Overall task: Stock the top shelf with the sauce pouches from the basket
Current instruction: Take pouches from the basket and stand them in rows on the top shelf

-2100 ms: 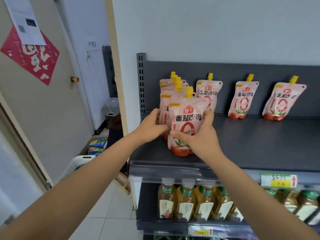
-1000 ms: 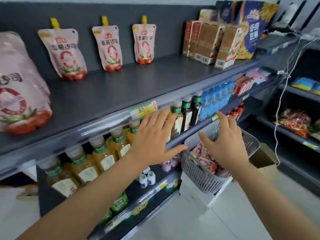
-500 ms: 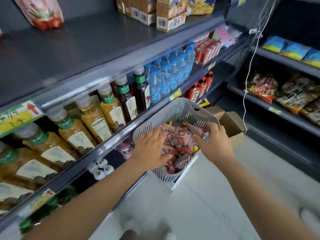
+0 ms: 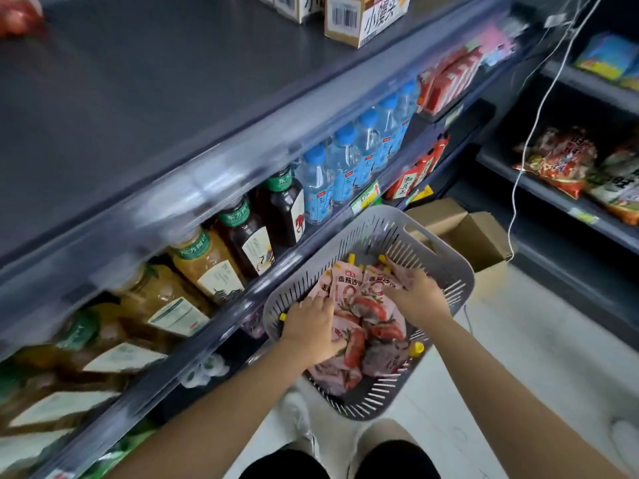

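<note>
A grey slotted basket [image 4: 446, 261] stands on the floor below me, holding several pink sauce pouches [image 4: 368, 307] with yellow caps. Both my hands are inside it. My left hand [image 4: 313, 328] grips pouches on the left of the pile, fingers curled into them. On the right of the pile, my right hand [image 4: 420, 295] closes its fingers over the tops of other pouches. The dark grey top shelf [image 4: 166, 84] runs across the upper left, with one blurred pouch [image 4: 15, 13] at its far left corner.
Cartons [image 4: 366, 12] stand on the top shelf's right part. Below it are tea bottles [image 4: 207, 267] and blue-capped water bottles [image 4: 349, 164]. An open cardboard box [image 4: 480, 236] sits behind the basket. A white cable [image 4: 529, 133] hangs before the right-hand shelves of snack bags [image 4: 560, 165].
I turned from the shelf's left end, where both hands held pouches, and looked down. Both hands dropped into the basket and now close on the pouches.
</note>
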